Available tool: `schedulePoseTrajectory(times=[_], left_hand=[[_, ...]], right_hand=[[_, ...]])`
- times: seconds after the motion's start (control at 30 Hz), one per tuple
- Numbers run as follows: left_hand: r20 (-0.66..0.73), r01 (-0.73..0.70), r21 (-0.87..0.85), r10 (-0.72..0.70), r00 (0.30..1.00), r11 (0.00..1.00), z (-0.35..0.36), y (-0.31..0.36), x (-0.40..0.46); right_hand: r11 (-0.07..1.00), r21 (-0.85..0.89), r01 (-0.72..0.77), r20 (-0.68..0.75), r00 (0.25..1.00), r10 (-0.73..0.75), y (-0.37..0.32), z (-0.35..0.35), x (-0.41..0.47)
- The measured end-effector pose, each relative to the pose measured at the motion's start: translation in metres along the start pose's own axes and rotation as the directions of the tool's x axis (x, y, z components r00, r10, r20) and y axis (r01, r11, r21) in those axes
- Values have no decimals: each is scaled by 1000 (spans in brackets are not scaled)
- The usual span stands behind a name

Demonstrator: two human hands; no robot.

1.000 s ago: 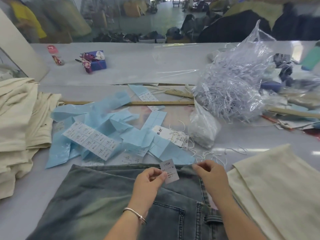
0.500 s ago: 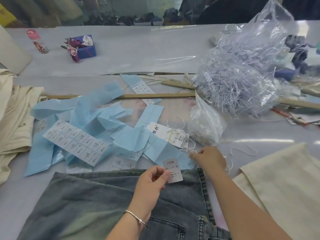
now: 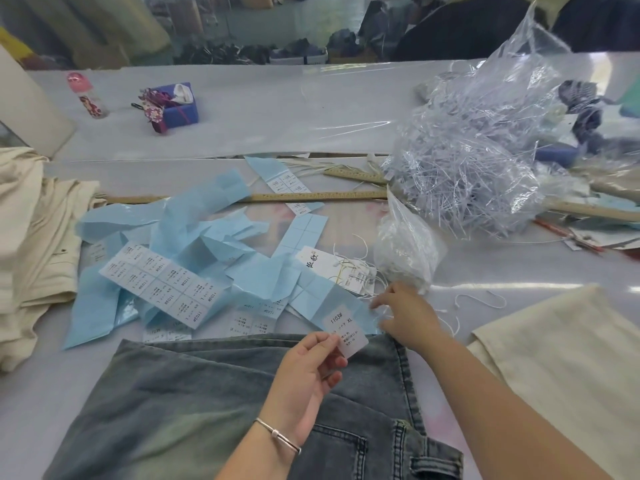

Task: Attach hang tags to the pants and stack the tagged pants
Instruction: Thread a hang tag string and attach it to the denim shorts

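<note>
pinching a small white sticker (image 3: 347, 329) by its lower edge, the left hand (image 3: 304, 382) has its grip pressed on it above the denim pants (image 3: 194, 403); the right hand (image 3: 403, 315) reaches among loose strings (image 3: 479, 301), its grip unclear. pants on the near surface (image 3: 311, 109): heavy, soft, best taken at the waistband. hang tags (image 3: 341, 268): light, stiff. sticker reads "1103# xl".

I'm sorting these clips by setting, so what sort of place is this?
Probably a garment factory's finishing or packing area. The left hand holds a size tag over denim pants, sheets of size labels litter the table, and cream pants are piled at the left.
</note>
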State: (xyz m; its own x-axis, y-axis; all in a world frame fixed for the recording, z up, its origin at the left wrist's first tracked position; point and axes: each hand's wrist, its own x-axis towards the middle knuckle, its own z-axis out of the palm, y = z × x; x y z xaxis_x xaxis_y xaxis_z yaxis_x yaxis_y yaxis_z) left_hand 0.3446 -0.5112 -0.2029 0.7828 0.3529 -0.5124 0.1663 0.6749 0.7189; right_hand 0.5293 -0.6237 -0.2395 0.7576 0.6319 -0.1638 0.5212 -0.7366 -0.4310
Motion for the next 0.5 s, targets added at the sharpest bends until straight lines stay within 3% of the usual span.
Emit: schedulePoseTrajectory(times=[0.07,0.17,0.2,0.27,0.37,0.43,0.5], left_hand=[[-10,-6,-4,5,1000,1000,-2,1,-5],[-27,-24,-19,23,999,1000,-8,6,-13],[-31,-30,-25,29,999,999,-10,7,-16],[-29,-41,-45,40,999,998,-14,9,-22],[-29,-27,-86,25,999,996,-16,5,-30],[5,-3,-105,4,1000,994,-12,2,-35],[53,22,-115,-16,998,993,-7,-1,-39]], right_hand=[[993,-111,30,52,998,-25,-3,1,2],[991,-125,41,46,998,-35,-8,-6,6],[998,-53,32,-1,999,-32,-11,-12,6],[969,248,8,-125,992,24,-19,-24,1],[755,655,43,-177,979,98,-34,-41,-21],[669,741,61,-162,983,91,-42,-45,-37],[663,747,56,-155,984,92,-44,-44,-49]])
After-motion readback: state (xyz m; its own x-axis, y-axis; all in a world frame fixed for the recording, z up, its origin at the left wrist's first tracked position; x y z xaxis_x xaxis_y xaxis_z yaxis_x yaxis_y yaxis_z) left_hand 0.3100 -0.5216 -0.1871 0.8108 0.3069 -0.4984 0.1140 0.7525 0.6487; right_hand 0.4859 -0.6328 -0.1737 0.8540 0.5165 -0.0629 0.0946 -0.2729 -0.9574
